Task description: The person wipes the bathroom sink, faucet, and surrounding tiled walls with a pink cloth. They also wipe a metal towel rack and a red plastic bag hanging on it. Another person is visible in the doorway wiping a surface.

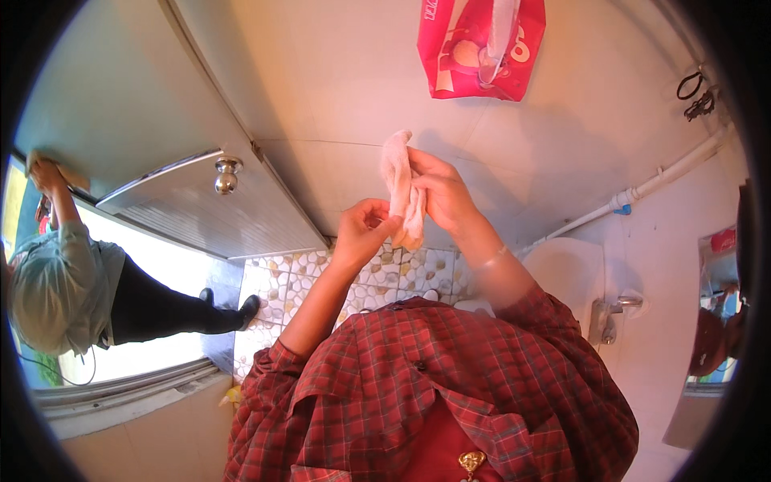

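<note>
A light, damp-looking cloth (397,181) hangs bunched lengthwise between my two hands, its lower end yellowish. My left hand (364,232) pinches its lower left side between thumb and fingers. Higher up on the right, my right hand (443,190) grips the cloth, with the fingers partly behind it. Both hands are in front of a pale wall panel, above a pebble-patterned tile floor (373,271). A red printed bag (482,54) hangs on the wall beyond them.
At left, a person (66,289) stands in the doorway with a hand on the door (199,205), which has a round metal knob (226,175). To the right are a white basin or toilet (566,265), a metal tap (608,319), a white pipe (638,190) and a mirror (717,313).
</note>
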### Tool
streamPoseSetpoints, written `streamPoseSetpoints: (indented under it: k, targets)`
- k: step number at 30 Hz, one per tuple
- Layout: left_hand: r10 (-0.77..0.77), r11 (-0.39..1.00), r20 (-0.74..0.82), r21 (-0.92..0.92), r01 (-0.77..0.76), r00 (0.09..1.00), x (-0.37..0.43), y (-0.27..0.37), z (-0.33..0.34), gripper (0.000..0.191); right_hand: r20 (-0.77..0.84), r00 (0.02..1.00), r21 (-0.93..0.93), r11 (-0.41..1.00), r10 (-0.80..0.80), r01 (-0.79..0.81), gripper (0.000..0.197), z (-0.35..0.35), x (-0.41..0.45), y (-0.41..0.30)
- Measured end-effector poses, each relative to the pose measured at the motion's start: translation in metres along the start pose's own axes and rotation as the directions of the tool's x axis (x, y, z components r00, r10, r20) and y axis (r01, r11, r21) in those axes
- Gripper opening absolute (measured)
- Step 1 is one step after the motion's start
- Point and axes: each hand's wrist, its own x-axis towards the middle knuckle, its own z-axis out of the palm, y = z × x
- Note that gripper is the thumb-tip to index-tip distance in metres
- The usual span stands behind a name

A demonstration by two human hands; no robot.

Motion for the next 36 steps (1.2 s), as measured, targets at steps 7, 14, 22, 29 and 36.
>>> streamPoseSetpoints:
  k: [7,14,22,29,36]
  targets:
    - [0.024,0.939,-0.149,-0.336,-0.073,0.988,-0.003,0.009,-0.010,0.007,-0.063,0.983,-0.116,0.979,-0.175,0.166,0.048,0.003,0.006,-0.006]
    - [-0.116,0.817,-0.109,-0.575,0.032,0.987,-0.007,0.032,-0.027,0.012,-0.121,0.985,-0.211,0.973,-0.126,0.098,0.043,0.015,0.007,-0.005]
    - [-0.119,0.638,-0.055,-0.769,0.034,0.991,-0.002,0.034,-0.041,0.024,-0.029,0.986,-0.568,0.814,-0.165,0.119,0.048,0.005,0.009,0.001]
    - [-0.137,0.574,-0.057,-0.818,0.032,0.989,0.002,0.017,-0.045,0.025,0.412,0.878,-0.822,0.317,-0.242,0.473,0.032,0.037,0.003,0.021]
    - [-0.265,0.773,-0.154,-0.624,0.115,0.952,-0.007,0.020,-0.058,0.010,0.247,0.902,-0.810,0.436,-0.353,0.393,0.010,0.039,0.024,0.014]
